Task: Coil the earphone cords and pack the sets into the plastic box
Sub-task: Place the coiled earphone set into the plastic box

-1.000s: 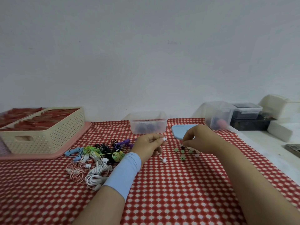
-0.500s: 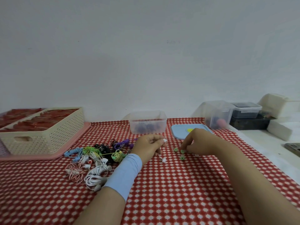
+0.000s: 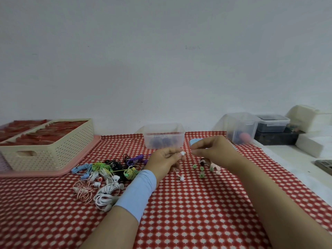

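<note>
– Left hand point(image 3: 165, 161), condition?
– Raised off the tabletop point(image 3: 179, 221), fingers curled, thumb and forefinger pinching a white earbud point(image 3: 182, 153). Its thin cord point(image 3: 177, 172) drops from the hand to a second earbud point(image 3: 181, 178) low over the red-and-white cloth; contact with the cloth cannot be confirmed. A light-blue cuff point(image 3: 138, 191) covers the wrist.
– Right hand point(image 3: 213, 150)?
– Level with the left, just beside it, not touching. Fingertips point(image 3: 193, 152) are drawn together in a pinch and point at the held earbud (anything between them is too small to make out).
– Location of the plastic box point(image 3: 164, 135)?
– Upright and uncovered at the far middle of the tabletop, directly beyond the left hand. Dark items show through its clear wall; they cannot be identified. A blue lid point(image 3: 195, 141) lies to its right, mostly hidden behind the right hand.
– Other earphones?
– One tangled heap point(image 3: 107, 169) left of the left forearm: white, black, green, blue, purple and pink-striped cords, some bundled, some loose.
– Other items?
– Small ear tips point(image 3: 202, 175), mostly green, lie scattered below the right hand. A cream basket point(image 3: 48, 151) with red contents stands on a pink tray point(image 3: 53, 173) at far left. A second clear container point(image 3: 240, 128) stands at the far right edge of the cloth.
</note>
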A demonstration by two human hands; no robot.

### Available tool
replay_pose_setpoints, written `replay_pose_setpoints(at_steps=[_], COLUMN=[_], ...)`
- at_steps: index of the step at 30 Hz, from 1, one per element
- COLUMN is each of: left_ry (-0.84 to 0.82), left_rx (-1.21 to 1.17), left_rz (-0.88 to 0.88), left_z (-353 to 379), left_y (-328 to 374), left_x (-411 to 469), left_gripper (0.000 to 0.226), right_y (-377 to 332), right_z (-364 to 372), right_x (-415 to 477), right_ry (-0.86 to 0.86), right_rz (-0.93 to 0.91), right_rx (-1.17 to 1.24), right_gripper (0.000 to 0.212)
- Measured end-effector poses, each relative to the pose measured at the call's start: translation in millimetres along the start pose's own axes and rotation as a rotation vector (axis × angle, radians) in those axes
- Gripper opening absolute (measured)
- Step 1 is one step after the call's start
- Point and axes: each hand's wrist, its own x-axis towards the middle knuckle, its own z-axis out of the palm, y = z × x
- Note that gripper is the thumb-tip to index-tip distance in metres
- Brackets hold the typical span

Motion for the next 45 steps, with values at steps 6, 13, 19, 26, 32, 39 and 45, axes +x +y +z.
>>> replay_pose_setpoints(at_steps=[6, 13, 19, 26, 32, 39, 45], left_ry=[-0.005, -0.037, -0.054, -0.06, -0.08, -0.115, -0.113], left_rx=[-0.118, -0.117, -0.152, -0.14, -0.183, -0.269, -0.22], left_rz=[0.001, 0.005, 0.011, -0.003, -0.034, -0.035, -0.051], left_z=[-3, -3, -3, -5, -5, -5, -6], left_y=[-1, -1, 0, -1, -1, 0, -1], left_x=[-1, -1, -3, -4, -3, -4, -5], left_gripper=[0.017, 0.016, 0.017, 0.016, 0.016, 0.015, 0.015], right_y=[-6, -2, 0, -4, -4, -3, -3], right_z=[17, 17, 12, 11, 12, 18, 20], right_x=[-3, 0, -1, -3, -3, -1, -2], right_ry=[-0.125, -0.244, -0.278, -0.282, -0.295, -0.284, -0.261], right_rz=[0.113, 0.214, 0.209, 0.196, 0.203, 0.248, 0.27], right_rx=[0.376, 0.507, 0.494, 0.414, 0.445, 0.483, 0.43], right_gripper=[0.011, 0.039, 0.019, 0.031, 0.03, 0.014, 0.015])
